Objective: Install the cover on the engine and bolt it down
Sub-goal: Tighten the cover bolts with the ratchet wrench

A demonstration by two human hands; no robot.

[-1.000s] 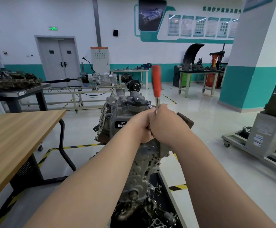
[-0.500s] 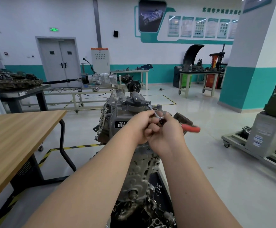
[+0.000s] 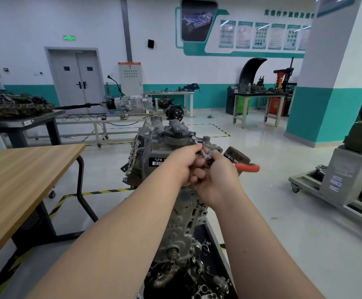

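A grey engine [image 3: 145,152] stands upright in front of me, with a dark cover [image 3: 177,131] on its top. A ratchet wrench with a red handle [image 3: 248,167] lies almost level over the engine's top, its handle pointing right. Its chrome extension [image 3: 197,143] runs up and left to a bolt beside the cover. My right hand [image 3: 219,178] grips the ratchet near its head. My left hand [image 3: 182,165] holds the extension just below the ratchet head. The socket's end and the bolt are too small to make out.
A wooden table [image 3: 20,182] stands at my left, close to the engine. A grey display stand [image 3: 346,175] on a wheeled cart sits at the right. Workbenches [image 3: 260,98] with parts and a gearbox rig [image 3: 124,104] line the far wall. Yellow-black tape marks the floor.
The ratchet handle swung from pointing straight up to lying level toward the right. Both hands stayed on the tool at the engine's top; since half a second ago little has moved.
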